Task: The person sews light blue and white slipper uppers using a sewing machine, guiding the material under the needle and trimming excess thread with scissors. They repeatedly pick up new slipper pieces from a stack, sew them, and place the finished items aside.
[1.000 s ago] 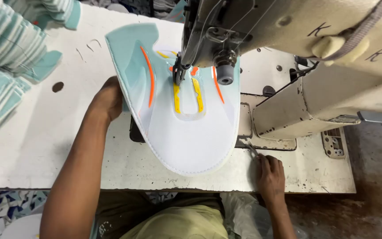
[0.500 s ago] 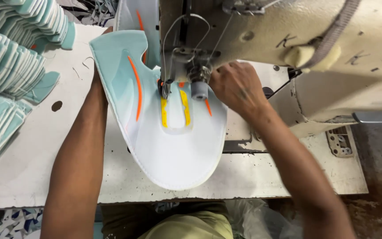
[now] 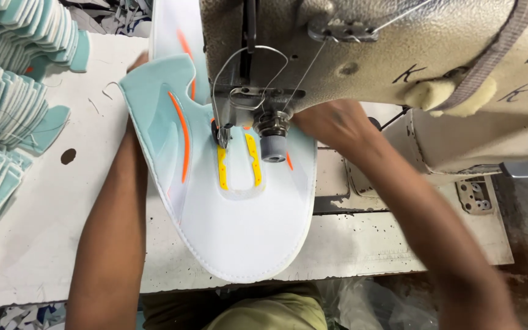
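Observation:
A flat shoe upper [image 3: 239, 226], white and pale teal with orange stripes and yellow strips, lies on the sewing table under the presser foot [image 3: 222, 139] of a beige sewing machine [image 3: 362, 49]. My left hand [image 3: 137, 64] is mostly hidden beneath the upper's far left edge, holding that side. My right hand [image 3: 331, 122] reaches under the machine head and rests on the upper's right side, just right of the needle bar. Its fingers are hidden behind the machine.
Stacks of teal and white cut pieces [image 3: 7, 91] fill the left side of the white table [image 3: 44, 244]. A dark hole [image 3: 68, 156] sits in the tabletop. The machine's bed and arm [image 3: 478, 140] block the right.
My right hand came up from the table's front edge to the upper beside the needle. The upper shifted left and away, and my view moved closer to the machine.

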